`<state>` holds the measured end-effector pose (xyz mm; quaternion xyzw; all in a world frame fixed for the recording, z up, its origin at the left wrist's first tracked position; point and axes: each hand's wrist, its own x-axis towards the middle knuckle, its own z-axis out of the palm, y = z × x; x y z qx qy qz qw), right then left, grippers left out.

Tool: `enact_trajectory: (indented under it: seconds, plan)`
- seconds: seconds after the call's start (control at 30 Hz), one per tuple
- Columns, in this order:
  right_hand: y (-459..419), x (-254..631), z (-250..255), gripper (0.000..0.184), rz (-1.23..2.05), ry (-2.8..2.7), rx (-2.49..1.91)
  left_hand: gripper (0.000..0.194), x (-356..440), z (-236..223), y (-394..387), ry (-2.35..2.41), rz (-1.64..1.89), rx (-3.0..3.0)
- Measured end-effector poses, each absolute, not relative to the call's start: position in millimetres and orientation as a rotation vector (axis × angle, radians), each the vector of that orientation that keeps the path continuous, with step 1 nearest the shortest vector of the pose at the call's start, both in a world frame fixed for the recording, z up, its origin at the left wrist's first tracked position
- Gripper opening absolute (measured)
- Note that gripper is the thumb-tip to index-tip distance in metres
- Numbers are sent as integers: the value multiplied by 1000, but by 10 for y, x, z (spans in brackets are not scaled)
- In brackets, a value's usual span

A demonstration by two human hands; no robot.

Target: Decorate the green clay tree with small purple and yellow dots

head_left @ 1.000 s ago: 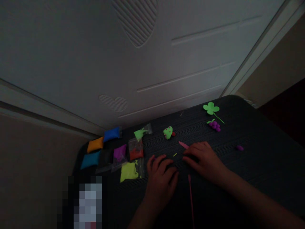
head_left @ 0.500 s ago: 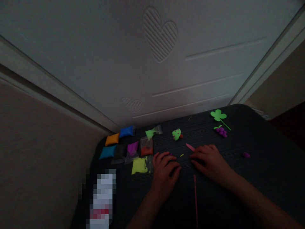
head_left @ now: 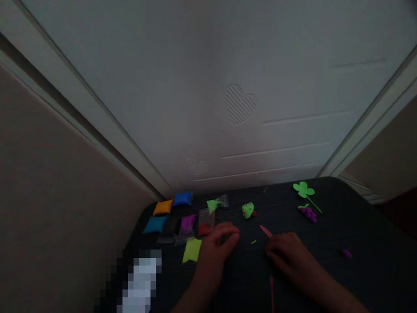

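Note:
My left hand is over the table beside the yellow clay bag, thumb and fingertips drawn close together. Whatever they hold, if anything, is hidden. My right hand rests on the table with its fingers curled over a pink modelling knife, whose pointed blade sticks out to the upper left. Between the hands lies a tiny yellow-green strip of clay. Below my right hand is a thin pink modelling tool. A green clay mushroom with dots and a red stem lies beyond the hands.
Bags of clay lie at the left: blue, orange, teal, purple, red and green. At the right are a green clover, purple grapes and a purple lump. A white door stands behind.
The view has tilted up, so everything sits lower. My left hand has moved towards the red bag, its fingers drawing together and partly covering the yellow bag. My right hand stays at the pink knife.

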<state>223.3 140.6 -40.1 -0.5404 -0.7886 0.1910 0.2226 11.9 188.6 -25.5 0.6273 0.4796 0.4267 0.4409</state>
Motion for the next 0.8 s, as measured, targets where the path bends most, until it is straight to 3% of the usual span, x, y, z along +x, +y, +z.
enact_trajectory:
  seconds: [0.1, 0.33, 0.57, 0.8]
  plan:
    - [1503, 2274, 12, 11, 741, -2007, -1388, 18, 204, 99, 2026, 1067, 1151, 1356]
    - [1757, 1985, 986, 10, 629, -1392, -844, 10, 633, 766, 2007, 401, 1242, 926]
    - [1910, 1804, 860, 9, 1034, -1304, -594, 10, 637, 763, 2033, 388, 1204, 837]
    - [2065, 1815, 776, 12, 1231, -1169, -563, 13, 573, 791, 2073, 490, 1154, 749]
